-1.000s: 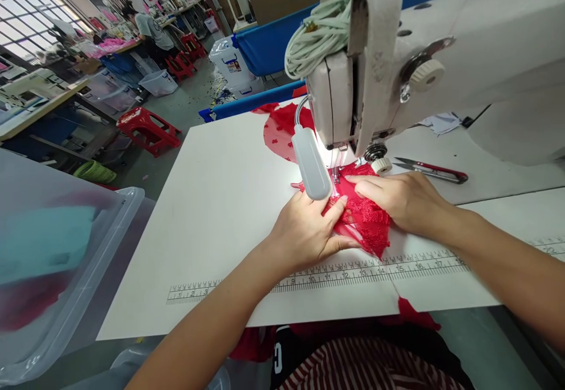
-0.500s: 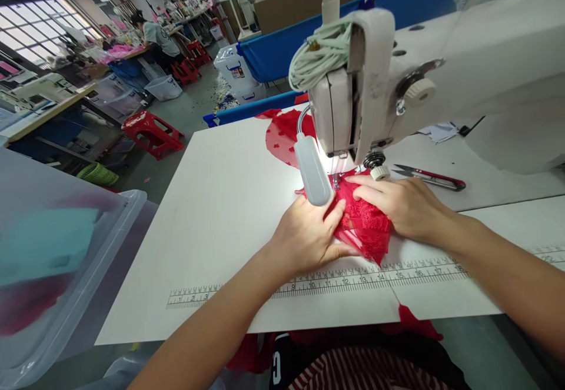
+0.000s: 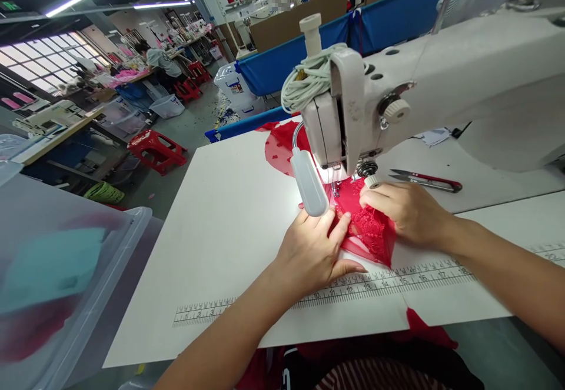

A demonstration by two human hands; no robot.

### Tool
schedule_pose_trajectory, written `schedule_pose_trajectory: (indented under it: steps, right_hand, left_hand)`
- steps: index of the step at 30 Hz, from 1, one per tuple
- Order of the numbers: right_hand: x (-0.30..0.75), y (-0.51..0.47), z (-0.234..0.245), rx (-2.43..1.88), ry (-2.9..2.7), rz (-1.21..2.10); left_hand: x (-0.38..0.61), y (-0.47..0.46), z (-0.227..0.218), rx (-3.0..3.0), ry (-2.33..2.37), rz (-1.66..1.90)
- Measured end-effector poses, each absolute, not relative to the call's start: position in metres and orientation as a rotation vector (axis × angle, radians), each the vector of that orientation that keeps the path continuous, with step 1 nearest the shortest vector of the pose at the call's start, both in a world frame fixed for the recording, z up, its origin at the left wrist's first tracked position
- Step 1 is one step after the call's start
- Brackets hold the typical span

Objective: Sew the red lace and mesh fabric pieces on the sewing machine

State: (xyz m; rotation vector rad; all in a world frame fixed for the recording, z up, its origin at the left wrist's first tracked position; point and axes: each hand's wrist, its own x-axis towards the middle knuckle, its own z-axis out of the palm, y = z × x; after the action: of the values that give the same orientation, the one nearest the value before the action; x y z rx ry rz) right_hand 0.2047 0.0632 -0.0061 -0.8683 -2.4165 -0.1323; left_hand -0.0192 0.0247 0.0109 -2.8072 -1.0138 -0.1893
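Workshop floor (image 3: pixel 198 118) is seen beyond the far left corner of the table (image 3: pixel 212 219); above its right half, a machine (image 3: pixel 424 96) is set. The red lace (image 3: pixel 373 225), between foot (image 3: pixel 336 190) and near edge, is pressed by the left hand (image 3: pixel 311 246), fingers slightly apart, and covered rightward by the right hand (image 3: pixel 410 213), fingers bent together; whether it is pinched cannot be told. Stitching seems partly done, the nearer portion left. Sheer mesh is crossed by a raised, bumpy band.
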Motion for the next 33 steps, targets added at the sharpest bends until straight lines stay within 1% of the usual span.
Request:
schedule_pose_trajectory:
  steps: [8,21,33]
  right_hand:
    - [0.204,0.062,-0.002,-0.888,-2.39,-0.178]
    - [0.201,0.067,-0.014,-0.927,-2.316,-0.08]
    - [0.201,0.067,-0.014,-0.954,-2.349,0.051]
  left_hand:
    - [-0.019,0.024,0.01,-2.798,-1.027,-0.137]
    - [-0.021,0.029,0.005,-2.717,-1.061,-0.164]
    - [-0.023,0.03,0.001,-2.639,-1.123,-0.2]
